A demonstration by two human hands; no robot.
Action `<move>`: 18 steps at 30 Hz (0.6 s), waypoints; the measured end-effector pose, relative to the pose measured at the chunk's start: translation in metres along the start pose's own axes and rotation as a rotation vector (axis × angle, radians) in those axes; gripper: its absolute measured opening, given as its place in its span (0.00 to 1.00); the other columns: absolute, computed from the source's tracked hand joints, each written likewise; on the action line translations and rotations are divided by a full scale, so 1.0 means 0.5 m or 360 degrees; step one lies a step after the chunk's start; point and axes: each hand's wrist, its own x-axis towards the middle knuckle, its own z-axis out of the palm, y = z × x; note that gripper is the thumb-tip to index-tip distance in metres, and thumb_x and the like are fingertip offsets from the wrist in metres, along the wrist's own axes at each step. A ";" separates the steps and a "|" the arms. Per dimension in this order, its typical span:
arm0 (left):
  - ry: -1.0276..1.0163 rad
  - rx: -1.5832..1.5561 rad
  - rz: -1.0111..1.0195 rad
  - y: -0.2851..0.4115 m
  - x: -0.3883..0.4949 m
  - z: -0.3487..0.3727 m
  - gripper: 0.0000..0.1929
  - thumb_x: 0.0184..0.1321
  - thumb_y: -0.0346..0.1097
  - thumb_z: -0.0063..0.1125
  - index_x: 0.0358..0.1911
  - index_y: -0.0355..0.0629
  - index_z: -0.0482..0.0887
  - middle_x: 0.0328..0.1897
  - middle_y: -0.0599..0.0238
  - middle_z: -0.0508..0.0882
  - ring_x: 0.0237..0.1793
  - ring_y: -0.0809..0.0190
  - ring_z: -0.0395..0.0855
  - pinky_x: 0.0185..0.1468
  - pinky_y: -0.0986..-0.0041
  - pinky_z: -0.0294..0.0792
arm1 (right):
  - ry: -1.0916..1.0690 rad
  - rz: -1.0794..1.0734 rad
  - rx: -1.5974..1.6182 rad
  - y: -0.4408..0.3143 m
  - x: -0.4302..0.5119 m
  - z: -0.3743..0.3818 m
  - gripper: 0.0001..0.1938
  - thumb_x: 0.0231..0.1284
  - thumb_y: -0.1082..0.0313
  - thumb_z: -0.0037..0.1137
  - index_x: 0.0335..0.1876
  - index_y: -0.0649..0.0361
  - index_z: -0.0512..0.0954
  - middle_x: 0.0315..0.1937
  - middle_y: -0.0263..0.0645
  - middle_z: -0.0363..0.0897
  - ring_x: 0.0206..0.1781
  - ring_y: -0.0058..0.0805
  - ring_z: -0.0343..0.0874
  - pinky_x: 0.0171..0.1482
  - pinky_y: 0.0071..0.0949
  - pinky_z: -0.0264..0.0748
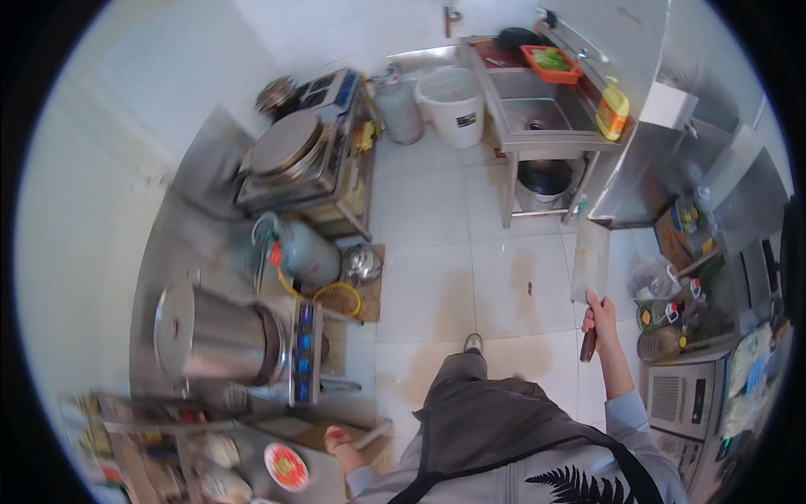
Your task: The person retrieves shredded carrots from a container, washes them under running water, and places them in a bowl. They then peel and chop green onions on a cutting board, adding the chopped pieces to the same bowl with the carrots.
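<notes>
My right hand grips the dark brown handle of a Chinese cleaver. Its broad, pale metal blade points away from me over the tiled floor, towards the sink. My left hand hangs low beside the corner of a metal worktable. The fingers look curled, but blur hides whether they are fully closed. On that worktable, just left of this hand, lies a white plate of red and yellowish-green cut food.
Ahead stands a steel sink with an orange basket of greens and a yellow bottle. A white bucket and gas cylinder stand on the floor. A large stockpot is left; oil jugs are right.
</notes>
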 end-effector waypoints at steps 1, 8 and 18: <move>0.0122 -0.0023 -0.0285 -0.045 0.016 0.140 0.07 0.54 0.36 0.51 0.20 0.50 0.75 0.16 0.70 0.74 0.21 0.64 0.76 0.27 0.73 0.70 | 0.0061 -0.0038 0.0048 -0.031 0.047 0.009 0.18 0.65 0.57 0.58 0.32 0.54 0.60 0.15 0.27 0.61 0.12 0.17 0.62 0.14 0.22 0.65; -0.1453 0.0638 -0.0016 -0.429 -0.050 1.274 0.04 0.65 0.31 0.57 0.34 0.40 0.77 0.22 0.75 0.73 0.22 0.76 0.65 0.24 0.84 0.59 | -0.0033 -0.0120 0.0124 -0.246 0.432 0.068 0.10 0.65 0.65 0.54 0.35 0.59 0.66 0.16 0.29 0.64 0.13 0.18 0.64 0.17 0.23 0.67; -0.2121 0.0832 -0.0420 -0.972 -0.465 2.017 0.25 0.72 0.40 0.44 0.67 0.36 0.61 0.70 0.48 0.68 0.70 0.53 0.65 0.72 0.62 0.59 | -0.0415 0.0156 0.0623 -0.503 1.314 0.146 0.09 0.64 0.66 0.51 0.33 0.64 0.75 0.23 0.38 0.77 0.23 0.28 0.76 0.27 0.28 0.74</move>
